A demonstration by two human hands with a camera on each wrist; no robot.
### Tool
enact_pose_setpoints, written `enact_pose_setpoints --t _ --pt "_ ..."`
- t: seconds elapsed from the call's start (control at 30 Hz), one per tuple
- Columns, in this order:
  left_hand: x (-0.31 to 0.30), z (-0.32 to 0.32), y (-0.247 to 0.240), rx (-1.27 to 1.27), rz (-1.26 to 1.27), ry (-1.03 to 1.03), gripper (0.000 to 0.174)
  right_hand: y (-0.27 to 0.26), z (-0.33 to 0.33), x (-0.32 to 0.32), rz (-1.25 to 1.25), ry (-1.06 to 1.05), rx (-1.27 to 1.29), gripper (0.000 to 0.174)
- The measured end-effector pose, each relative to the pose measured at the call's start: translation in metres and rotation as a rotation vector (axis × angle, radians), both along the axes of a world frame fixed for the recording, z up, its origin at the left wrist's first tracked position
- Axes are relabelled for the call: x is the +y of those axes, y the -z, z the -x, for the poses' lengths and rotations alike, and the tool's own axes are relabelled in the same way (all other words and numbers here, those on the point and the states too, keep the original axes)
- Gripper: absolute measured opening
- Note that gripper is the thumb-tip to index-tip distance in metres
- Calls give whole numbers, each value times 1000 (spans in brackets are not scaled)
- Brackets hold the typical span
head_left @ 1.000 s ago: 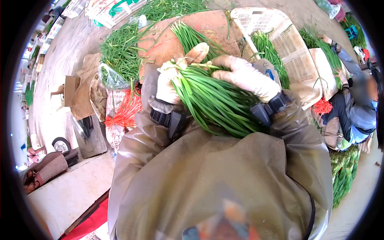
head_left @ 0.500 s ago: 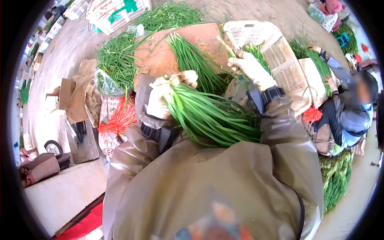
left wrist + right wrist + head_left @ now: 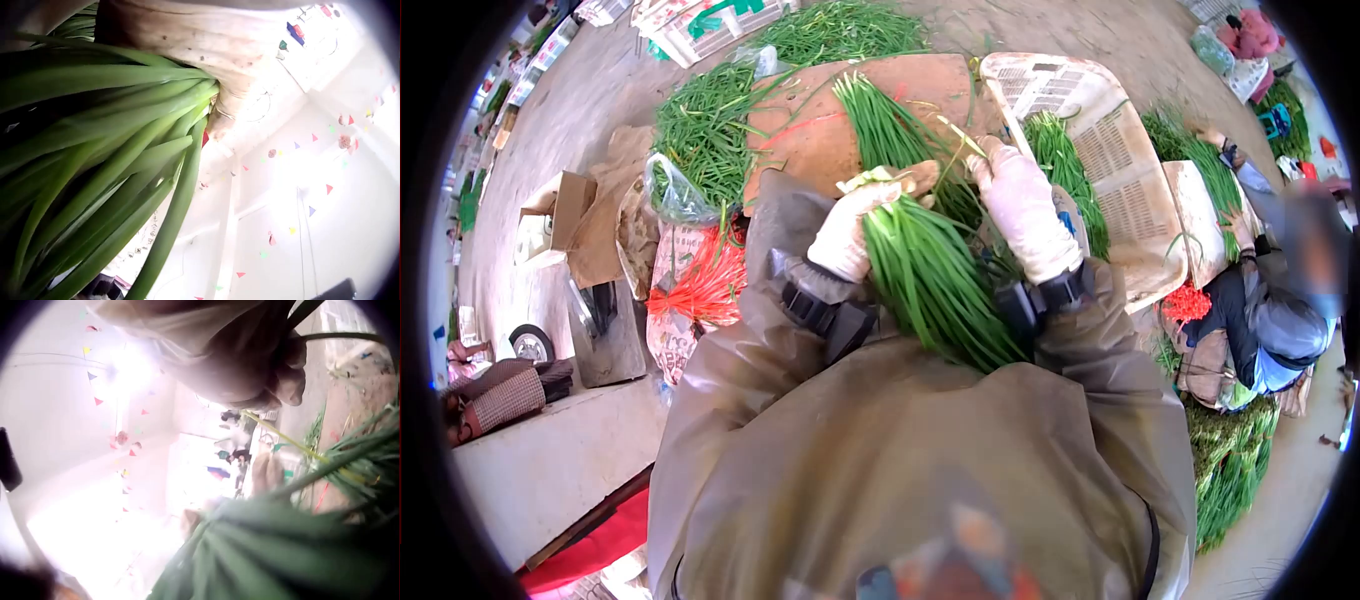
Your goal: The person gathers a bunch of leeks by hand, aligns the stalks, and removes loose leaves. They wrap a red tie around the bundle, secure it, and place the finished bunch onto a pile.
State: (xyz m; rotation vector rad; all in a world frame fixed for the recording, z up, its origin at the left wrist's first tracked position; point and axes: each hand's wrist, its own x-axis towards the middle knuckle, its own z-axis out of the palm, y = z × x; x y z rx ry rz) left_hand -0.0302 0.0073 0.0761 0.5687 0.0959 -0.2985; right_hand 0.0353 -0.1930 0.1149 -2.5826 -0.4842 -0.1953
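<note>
My gloved left hand [image 3: 850,235] grips a bunch of garlic chives [image 3: 930,285] near its pale cut ends. The long green leaves hang down toward my apron and fan out in the left wrist view. To the right of the bunch, my gloved right hand [image 3: 1028,210] pinches a thin yellowish stalk [image 3: 960,133], which points up and left. That stalk [image 3: 284,437] crosses the right wrist view from the fingertips. Beyond both hands, another bunch of chives [image 3: 880,115] lies on a reddish-brown board [image 3: 800,135]. The left palm is hidden by the leaves.
Loose greens [image 3: 700,125] are heaped left of the board. A white plastic crate [image 3: 1135,175] with chives stands to the right. Red ties [image 3: 700,285] lie on a sack at the left. Another person [image 3: 1280,300] sits at the far right, handling greens.
My right hand has left the bunch's upper leaves, gone out right with a yellowish stalk, then come slightly back. The left hand's bunch now hangs more steeply downward.
</note>
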Motion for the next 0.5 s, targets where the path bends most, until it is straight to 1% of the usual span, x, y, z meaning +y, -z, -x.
enact_pose_setpoints --t 0.03,0.07,0.1,0.13,0.2,0.23,0.27,0.3,0.33,0.37,0.4,0.43,0.5 --pt "2 1 3 -10 -38 12 40 5 -10 -9 41 -4 13 28" --pt "2 4 2 -57 -85 -12 44 8 -15 -16 45 -18 48 32" --pt "3 5 -1 -107 -134 -41 49 11 -20 -21 50 -11 47 32" --pt "5 5 3 -150 -125 -27 52 18 -24 -23 -24 -50 105 34" --pt "4 3 -3 -155 -117 2 54 25 -25 -24 -176 -124 187 36" --pt "3 1 -5 -164 -111 32 55 30 -25 -20 -293 -109 275 33" --pt "2 -5 3 -119 -49 77 60 30 -23 -18 -304 -48 231 29" --pt "-1 -9 3 -91 -23 100 58 22 -15 -9 -315 12 187 26" --pt "-3 -12 -1 -58 -35 126 54 21 -10 -4 -313 6 191 26" --pt "-5 -15 -4 -24 -48 153 50 21 -6 1 -288 0 135 23" --pt "-7 -20 4 -9 33 149 41 22 -2 5 -263 -5 79 19" --pt "-8 -20 7 77 37 137 38 20 4 10 -310 -27 134 14" --pt "-6 -26 22 14 -71 151 39 19 16 19 -326 -155 -45 11"
